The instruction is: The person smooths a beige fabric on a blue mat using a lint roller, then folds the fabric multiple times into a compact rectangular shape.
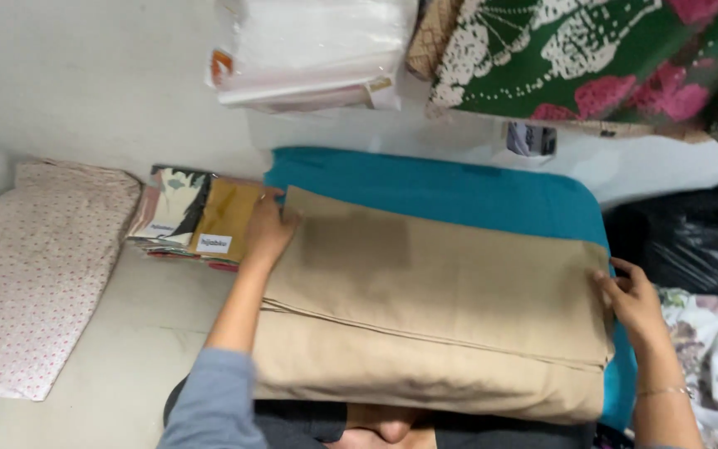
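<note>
**Both hands on the folded tan cloth**

Head view: I watched the folded tan cloth (434, 308) lie across the person's lap, its far part resting on a teal cloth (459, 187) spread on the pale floor (126, 357). The left hand (269, 229) lay flat on the cloth's far left corner, its grip open and fingers pressed down rather than closed on anything. The right hand (635, 301) sat at the cloth's right edge with its fingers bent over the layers. I could not tell whether that grip pinched the edge or only rested on it.

Just beside the left hand stood a small stack of packaged fabrics (201, 220), and toward the floor's left edge lay a dotted pink bundle (31, 274). White wrapped packs (309, 50) and a green flowered cloth (592, 50) lay along the far edge, with a black bag (683, 241) to the right.

I judged the step in hand to be squaring and flattening the fold. Any further fold would call for both ends being held level and the stacked edges kept aligned, since the layers near the lap already looked slightly offset.
</note>
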